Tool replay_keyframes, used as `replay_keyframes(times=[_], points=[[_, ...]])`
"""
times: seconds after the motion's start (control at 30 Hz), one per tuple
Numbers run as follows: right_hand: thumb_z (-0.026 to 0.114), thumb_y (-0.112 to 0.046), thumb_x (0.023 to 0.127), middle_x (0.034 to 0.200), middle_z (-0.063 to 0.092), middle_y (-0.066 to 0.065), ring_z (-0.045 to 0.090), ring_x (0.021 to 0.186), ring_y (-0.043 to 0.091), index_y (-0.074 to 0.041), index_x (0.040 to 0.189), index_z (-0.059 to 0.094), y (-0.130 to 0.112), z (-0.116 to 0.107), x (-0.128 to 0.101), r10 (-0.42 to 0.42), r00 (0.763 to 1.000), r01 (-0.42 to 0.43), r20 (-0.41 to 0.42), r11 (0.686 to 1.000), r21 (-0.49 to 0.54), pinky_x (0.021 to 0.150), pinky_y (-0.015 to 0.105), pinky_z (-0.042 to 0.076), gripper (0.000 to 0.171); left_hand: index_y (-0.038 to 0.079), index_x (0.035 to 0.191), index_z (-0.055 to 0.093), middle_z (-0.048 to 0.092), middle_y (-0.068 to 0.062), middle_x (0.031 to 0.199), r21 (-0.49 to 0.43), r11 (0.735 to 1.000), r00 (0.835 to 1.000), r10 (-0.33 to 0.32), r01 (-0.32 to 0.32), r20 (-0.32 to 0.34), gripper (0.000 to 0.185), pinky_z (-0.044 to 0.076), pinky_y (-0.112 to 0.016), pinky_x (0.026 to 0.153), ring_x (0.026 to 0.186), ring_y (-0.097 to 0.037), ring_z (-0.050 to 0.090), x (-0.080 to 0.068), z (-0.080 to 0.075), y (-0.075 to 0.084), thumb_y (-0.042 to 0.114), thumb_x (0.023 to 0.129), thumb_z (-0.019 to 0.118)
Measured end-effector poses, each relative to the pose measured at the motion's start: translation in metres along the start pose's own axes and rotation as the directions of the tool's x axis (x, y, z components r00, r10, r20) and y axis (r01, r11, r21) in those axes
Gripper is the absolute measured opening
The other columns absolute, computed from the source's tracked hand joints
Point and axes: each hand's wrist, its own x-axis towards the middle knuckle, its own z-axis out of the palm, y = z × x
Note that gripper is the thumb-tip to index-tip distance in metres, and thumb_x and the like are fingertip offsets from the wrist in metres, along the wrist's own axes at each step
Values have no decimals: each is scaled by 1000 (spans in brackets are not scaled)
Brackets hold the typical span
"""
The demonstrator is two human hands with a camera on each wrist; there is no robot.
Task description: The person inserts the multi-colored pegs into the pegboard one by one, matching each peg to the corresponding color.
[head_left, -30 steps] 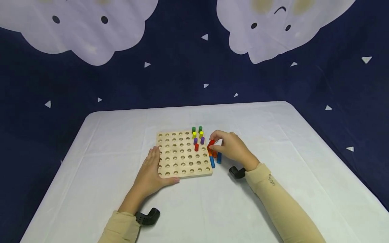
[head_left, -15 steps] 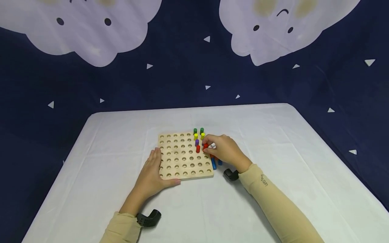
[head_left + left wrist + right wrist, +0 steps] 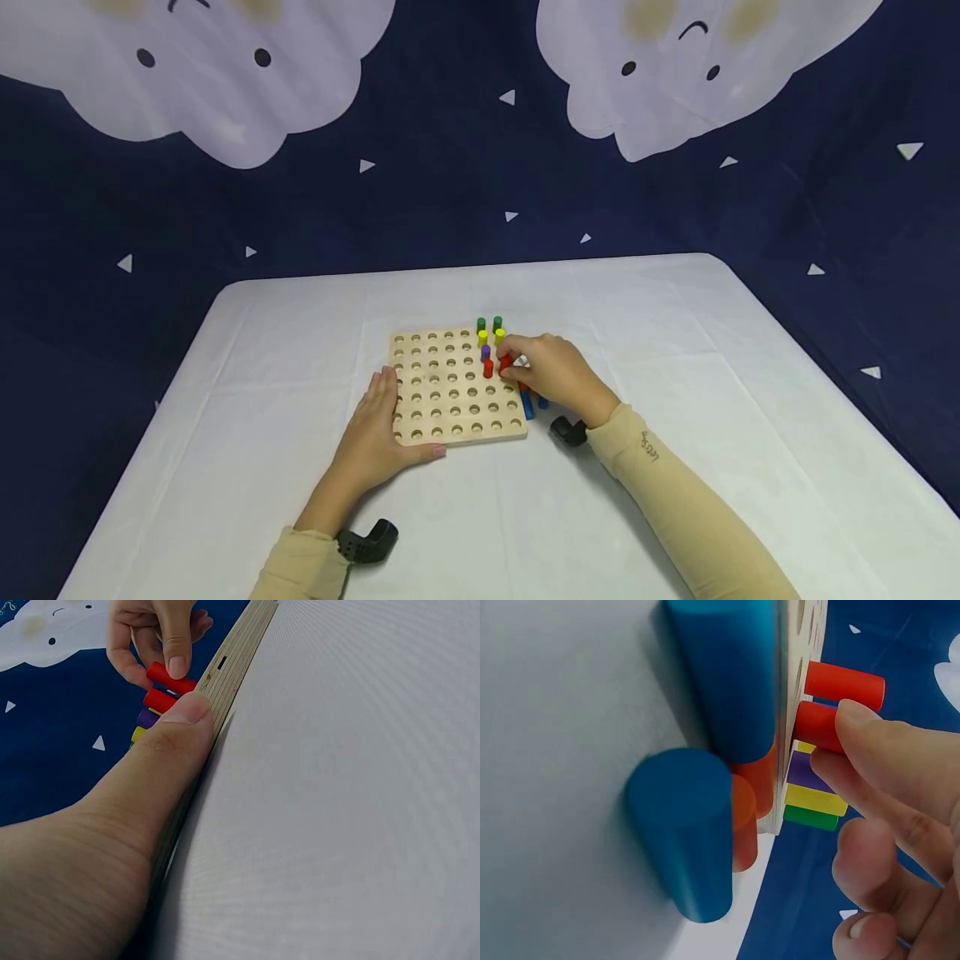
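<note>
Your right hand (image 3: 551,375) has come across from the loose pegs beside the board and now sits over its right columns, fingertips (image 3: 870,742) pinching a red peg (image 3: 506,362) that a moment ago was lifted clear at the edge. It now stands next to the other red peg (image 3: 488,367) in the wooden pegboard (image 3: 450,392), likely seated or nearly so (depth is hidden by your fingers). Your left hand (image 3: 371,437) has not shifted: flat, fingers straight, thumb (image 3: 187,712) pressed on the board's near edge. Blue pegs (image 3: 528,406) and orange ones (image 3: 754,787) lie on the white tablecloth (image 3: 675,333).
</note>
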Motion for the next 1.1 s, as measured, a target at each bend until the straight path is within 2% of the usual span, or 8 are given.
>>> replay_keyframes(times=[0.13,0.43,0.63,0.77,0.9,1.0,1.1], points=[[77,-21,87,98,77,-5,57,64,2,-19,109,70,0,-2,-1,4,1000,-4,4,1000,10,63,24,49,23,0,158,5,4,-19,166,0,1000,1000,3,-3,-3,146,13,-53,126,155,-36,5,0,-1,1,72,57,82],[78,-22,86,98,77,-4,69,87,10,-20,109,71,3,-1,0,31,999,-31,-7,999,10,79,33,56,24,-2,158,6,5,-20,166,6,1000,1000,13,-13,-7,145,14,-53,126,155,-37,5,0,-2,1,71,58,83],[79,-24,86,98,77,-5,67,80,9,-20,109,70,5,1,0,48,999,-48,25,999,23,74,32,55,25,-2,158,6,4,-20,166,7,1000,1000,13,-13,-7,146,14,-52,126,155,-36,5,1,-1,0,72,58,82],[78,-30,86,99,77,-5,69,85,11,-20,114,70,9,-6,-4,69,997,-70,23,997,37,78,34,56,31,-2,158,6,5,-21,166,5,1000,1000,17,-17,-8,146,14,-52,126,155,-37,5,1,0,0,71,58,83],[72,-36,91,98,75,-4,62,72,15,-19,115,71,23,-21,-12,143,989,-142,-27,989,44,67,34,52,30,-2,158,6,5,-21,166,6,1000,1000,21,-21,-10,145,14,-53,126,155,-37,5,1,0,0,71,58,82],[66,-38,95,97,72,-1,56,67,18,-19,118,69,38,-35,-22,231,971,-232,-55,973,3,62,33,46,31,-2,158,6,5,-21,166,6,1000,1000,20,-20,-7,145,14,-53,126,155,-37,5,1,0,0,72,58,82],[64,-40,96,97,70,0,56,71,18,-18,127,64,51,-44,-34,324,946,-324,-2,944,-65,63,32,45,38,-2,158,6,5,-20,166,4,1000,1000,17,-17,-3,145,14,-53,125,155,-37,5,1,-1,0,72,59,81]])
